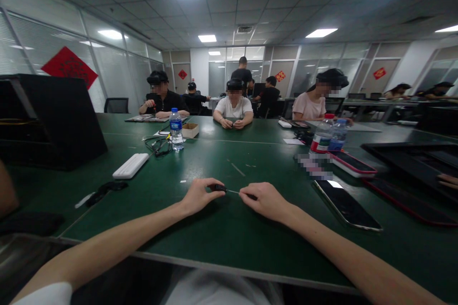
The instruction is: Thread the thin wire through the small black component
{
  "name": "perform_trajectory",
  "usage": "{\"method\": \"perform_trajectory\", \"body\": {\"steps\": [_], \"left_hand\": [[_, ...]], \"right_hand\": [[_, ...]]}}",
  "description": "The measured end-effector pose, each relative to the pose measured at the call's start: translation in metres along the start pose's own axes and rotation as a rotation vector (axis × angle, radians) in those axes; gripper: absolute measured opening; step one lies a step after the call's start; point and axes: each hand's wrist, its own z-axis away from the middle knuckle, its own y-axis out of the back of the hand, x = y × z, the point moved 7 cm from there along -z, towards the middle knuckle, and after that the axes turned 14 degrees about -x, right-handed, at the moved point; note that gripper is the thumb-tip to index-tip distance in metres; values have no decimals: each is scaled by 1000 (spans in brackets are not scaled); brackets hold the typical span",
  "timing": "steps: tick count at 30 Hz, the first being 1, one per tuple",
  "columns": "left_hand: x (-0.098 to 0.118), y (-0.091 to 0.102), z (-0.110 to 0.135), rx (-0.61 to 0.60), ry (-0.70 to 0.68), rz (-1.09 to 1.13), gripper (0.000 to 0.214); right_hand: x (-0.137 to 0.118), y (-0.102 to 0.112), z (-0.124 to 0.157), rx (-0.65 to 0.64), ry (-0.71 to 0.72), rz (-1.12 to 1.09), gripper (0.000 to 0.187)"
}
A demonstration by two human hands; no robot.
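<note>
My left hand (pixel 198 195) pinches a small black object (pixel 219 187) between thumb and fingers, just above the green table. Its exact kind is too small to make out. Opposite it, my right hand (pixel 265 198) is closed round a small screwdriver (pixel 233 192) with a thin metal shaft. The shaft points left and its tip meets the black object's right end, or comes very close to it. Most of the dark handle is hidden by my right fingers.
The green table (pixel 200 233) carries a phone (pixel 348 205) at right, bottles (pixel 176 128) farther off, a white power bank (pixel 130 166), cables (pixel 159 145) and a small cardboard box (pixel 190 130). A large black case (pixel 71 124) stands at left. Several people sit across the table.
</note>
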Motion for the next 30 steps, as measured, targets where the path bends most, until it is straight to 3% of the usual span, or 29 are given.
{"method": "perform_trajectory", "body": {"steps": [6, 15, 21, 30], "left_hand": [[2, -1, 2, -25, 16, -4, 22], [-13, -7, 0, 5, 56, 390, 24], [-11, -7, -3, 2, 37, 509, 28], [-11, -9, -3, -82, 37, 376, 27]], "right_hand": [[-6, 0, 1, -14, -26, 66, 34], [-4, 2, 2, 130, 16, -220, 32], [1, 1, 2, 128, -48, -334, 31], [6, -6, 0, 68, 0, -247, 32]]}}
